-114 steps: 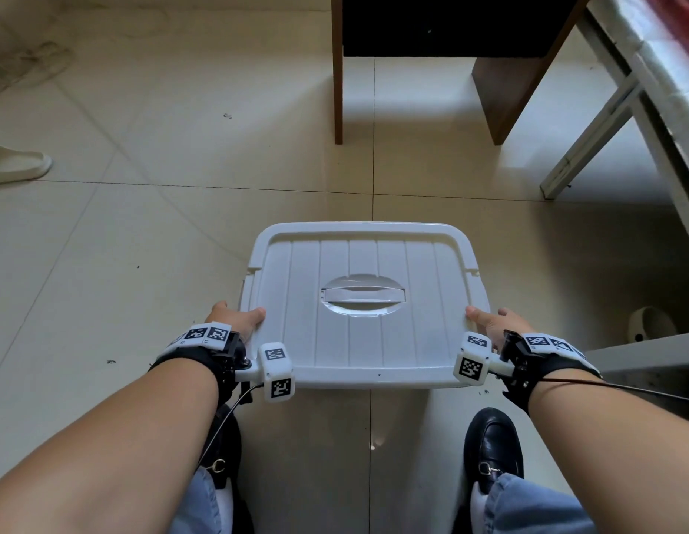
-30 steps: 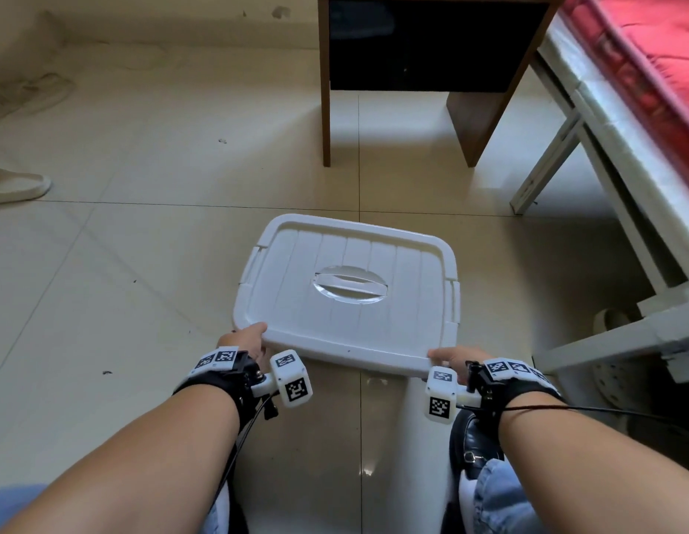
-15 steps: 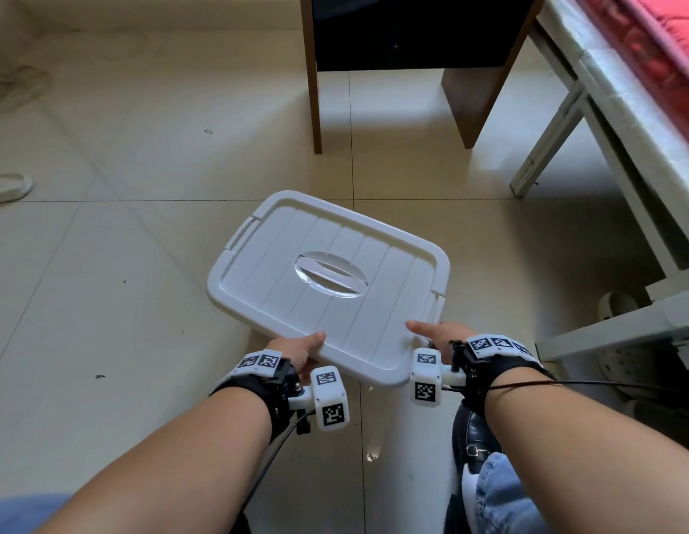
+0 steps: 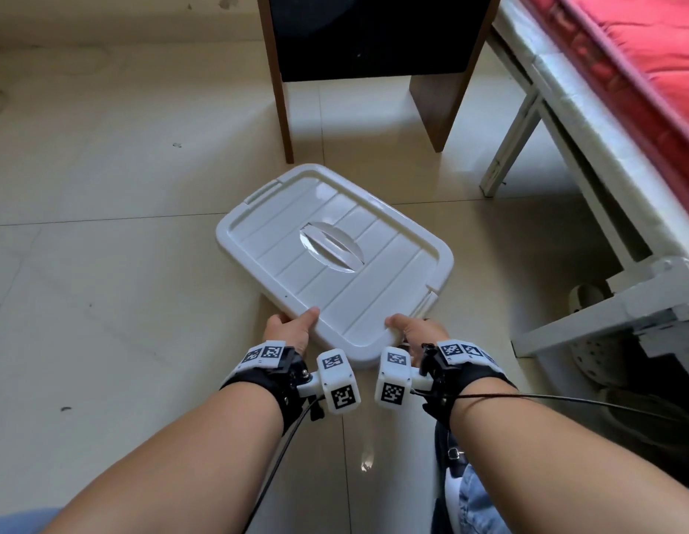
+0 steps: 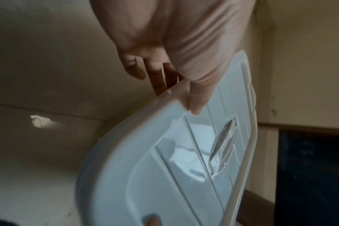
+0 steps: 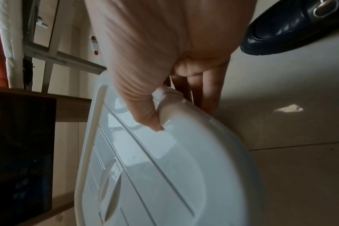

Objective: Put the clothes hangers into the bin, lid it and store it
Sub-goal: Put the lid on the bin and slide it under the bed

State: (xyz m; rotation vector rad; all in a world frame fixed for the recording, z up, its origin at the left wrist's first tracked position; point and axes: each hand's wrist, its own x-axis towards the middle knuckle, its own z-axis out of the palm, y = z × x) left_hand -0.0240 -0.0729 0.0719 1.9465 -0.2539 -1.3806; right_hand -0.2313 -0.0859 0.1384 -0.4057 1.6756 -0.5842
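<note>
A white lidded bin with a ribbed lid and a recessed oval handle hangs above the tiled floor, turned diagonally. My left hand grips its near left edge, thumb on the lid and fingers underneath. My right hand grips the near right corner the same way, thumb on top of the lid, by a side latch. The bin's body and anything inside are hidden under the lid. No hangers are in view.
A wooden desk with a dark opening beneath stands just beyond the bin. A white metal bed frame with a red mattress runs along the right. Sandals lie under the bed. My dark shoe is near.
The bin has swung clockwise and moved forward toward the desk. Both hands have shifted from its opposite sides to the near corner, closer together.
</note>
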